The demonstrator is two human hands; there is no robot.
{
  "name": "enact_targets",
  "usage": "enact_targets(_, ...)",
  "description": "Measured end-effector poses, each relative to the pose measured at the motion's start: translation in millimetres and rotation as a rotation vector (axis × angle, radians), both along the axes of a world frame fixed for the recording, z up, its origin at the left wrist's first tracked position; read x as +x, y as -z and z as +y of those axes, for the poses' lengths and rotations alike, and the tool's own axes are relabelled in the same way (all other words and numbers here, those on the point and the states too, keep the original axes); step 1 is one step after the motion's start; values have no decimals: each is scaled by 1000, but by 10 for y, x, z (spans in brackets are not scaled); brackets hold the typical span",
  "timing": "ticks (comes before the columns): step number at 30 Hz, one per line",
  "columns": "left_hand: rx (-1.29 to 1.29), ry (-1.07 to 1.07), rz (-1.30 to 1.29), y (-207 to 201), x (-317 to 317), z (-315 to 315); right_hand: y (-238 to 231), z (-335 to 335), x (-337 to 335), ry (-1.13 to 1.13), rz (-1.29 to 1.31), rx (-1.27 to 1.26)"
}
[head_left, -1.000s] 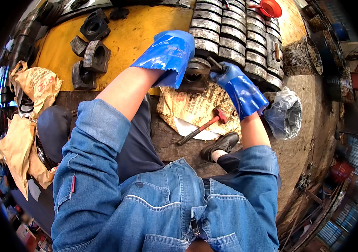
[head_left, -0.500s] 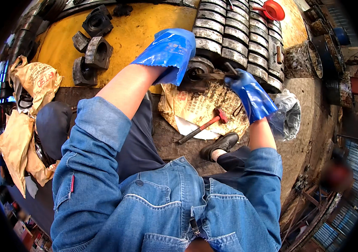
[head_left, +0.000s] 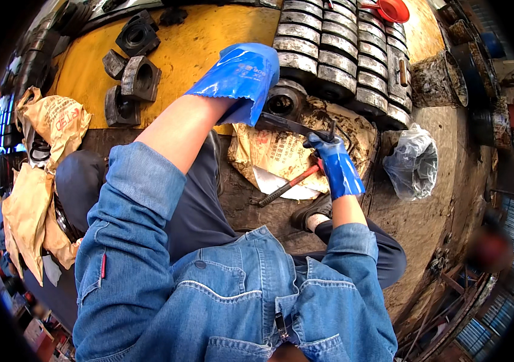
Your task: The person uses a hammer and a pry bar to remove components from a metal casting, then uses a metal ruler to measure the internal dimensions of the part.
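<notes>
My left hand, in a blue rubber glove, is beside a dark metal block with a round bore. Its fingers are hidden behind the back of the glove. My right hand, gloved the same way, is closed on a long dark metal tool; a short prong stands up near the grip. The tool's far end reaches to just below the block, close to my left glove. Under my right hand lies a hammer on brown paper sacking, its head mostly covered by the glove.
Rows of similar metal blocks stand ahead, with a red scoop on top. Several loose blocks sit on the yellow sheet at left. A clear plastic bag and a grimy bucket are at right, paper sacks at left.
My right hand has come nearer to me and slightly left with the tool, now over the hammer's head. My left hand has hardly moved.
</notes>
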State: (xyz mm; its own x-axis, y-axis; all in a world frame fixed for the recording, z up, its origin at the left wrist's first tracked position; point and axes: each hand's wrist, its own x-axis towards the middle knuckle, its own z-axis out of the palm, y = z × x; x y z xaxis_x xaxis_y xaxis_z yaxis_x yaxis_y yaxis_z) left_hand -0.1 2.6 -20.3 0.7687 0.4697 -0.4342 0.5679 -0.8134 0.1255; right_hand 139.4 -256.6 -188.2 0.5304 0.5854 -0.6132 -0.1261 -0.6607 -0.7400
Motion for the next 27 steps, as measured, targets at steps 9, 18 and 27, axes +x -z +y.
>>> enact_targets(9,-21,-9,-64,-81,6,-78,162,39,-133,30,-439,-10)
enact_targets(18,47,-51,-58,-72,-149,-19,-17,82,-1142,553,323,141)
enact_targets(27,-3,54,-231,6,-120,-45,224,35,-1000,1089,1166,322)
